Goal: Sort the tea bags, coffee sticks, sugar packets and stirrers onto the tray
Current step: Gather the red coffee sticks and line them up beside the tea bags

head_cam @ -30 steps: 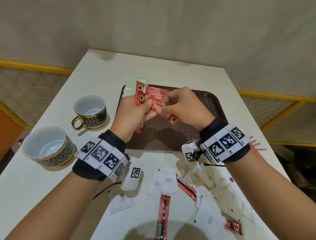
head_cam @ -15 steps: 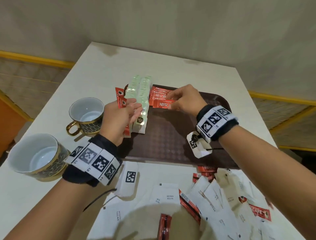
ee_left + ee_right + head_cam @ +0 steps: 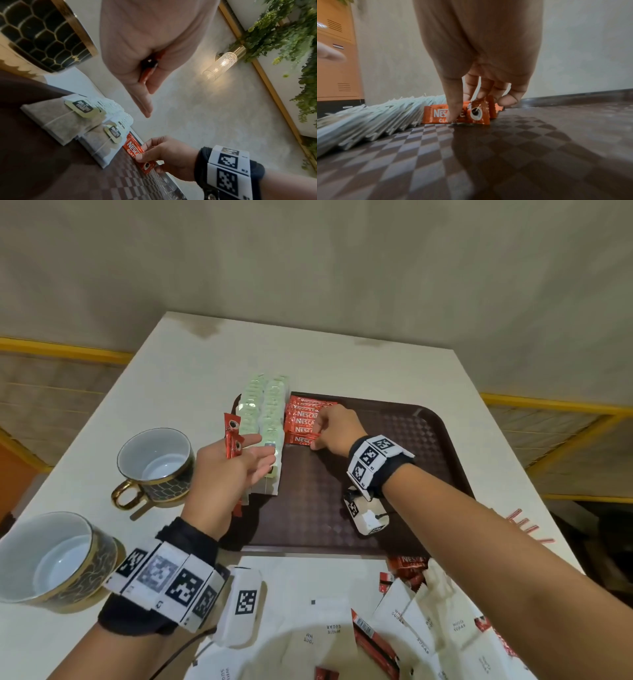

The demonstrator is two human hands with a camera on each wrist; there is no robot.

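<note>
On the brown tray (image 3: 376, 474), two rows of pale green tea bags (image 3: 267, 419) lie along the left side. A row of red coffee sticks (image 3: 305, 414) lies beside them. My right hand (image 3: 317, 436) pinches the nearest coffee stick (image 3: 471, 115) of that row, thumb in front and fingers behind, with the stick's edge down on the tray. My left hand (image 3: 246, 453) hovers over the tray's left edge. Its thumb clamps a few red coffee sticks (image 3: 231, 436) against the palm while its fingers point forward over the tea bags.
Two black-and-gold cups (image 3: 154, 463) (image 3: 48, 556) stand on the white table to the left. White sugar packets (image 3: 428, 621) and loose coffee sticks (image 3: 373, 642) lie scattered in front of the tray. Red stirrers (image 3: 524, 525) lie at the table's right edge.
My right hand took one coffee stick from the bundle and carried it forward down to the row on the tray. The left hand moved left with the other sticks.
</note>
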